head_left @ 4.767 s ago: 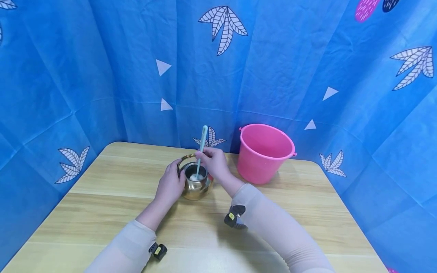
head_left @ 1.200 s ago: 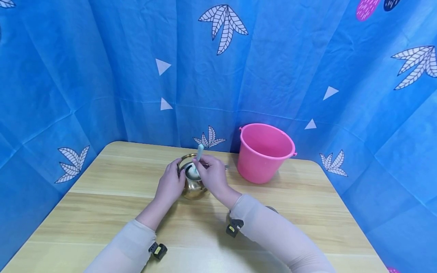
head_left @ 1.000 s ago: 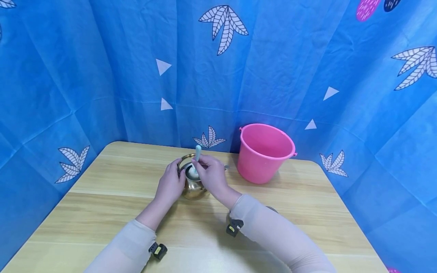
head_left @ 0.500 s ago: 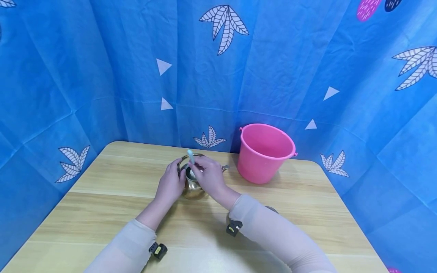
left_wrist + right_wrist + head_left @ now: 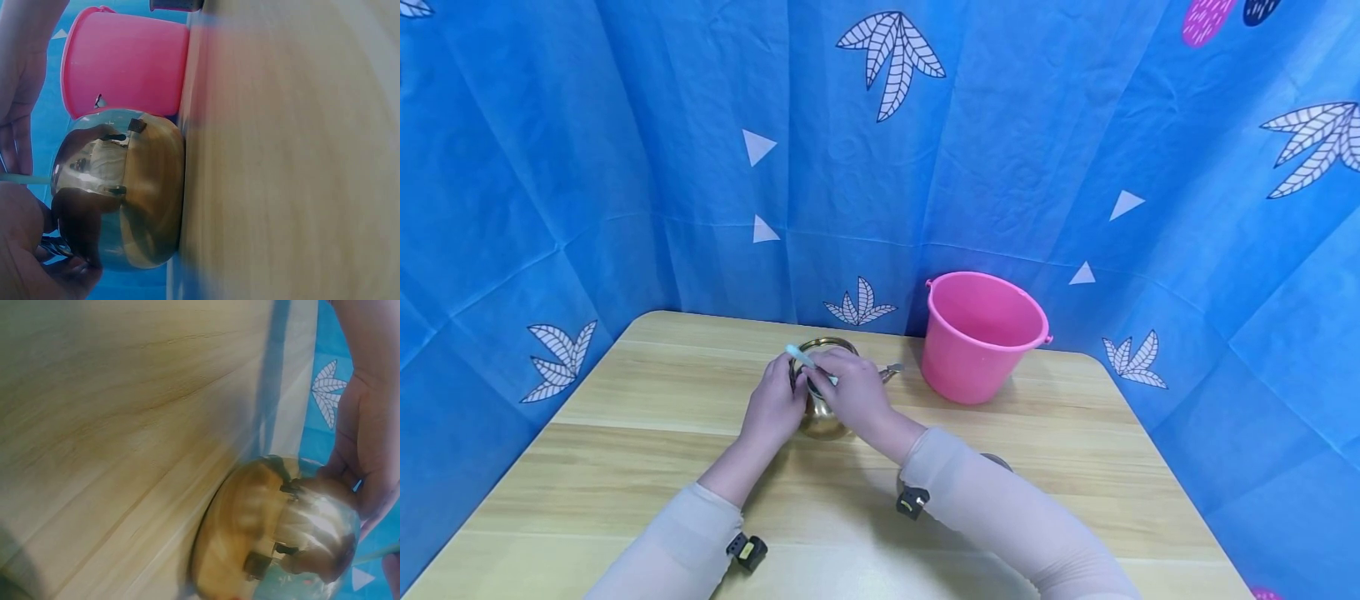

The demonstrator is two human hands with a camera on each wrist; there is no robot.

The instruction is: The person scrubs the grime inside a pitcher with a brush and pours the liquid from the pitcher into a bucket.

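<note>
A shiny brass teapot stands on the table, with an arched handle and a short spout. My left hand grips its left side at the handle; in the left wrist view the fingers are curled there. Over the mouth, my right hand pinches a pale green-handled brush. The handle leans to the left, its tip beside my left fingers. The brush's white head is hidden by the right hand. In the right wrist view the round belly of the teapot mirrors both arms.
A pink bucket stands at the back right, beyond the spout. Part of a dark round thing shows behind the right sleeve. A blue patterned curtain encloses the wooden table.
Earlier the brush stood nearly upright in the teapot's mouth with its white head showing. It sits lower, and its handle has swung to the left. The left hand has stayed in place.
</note>
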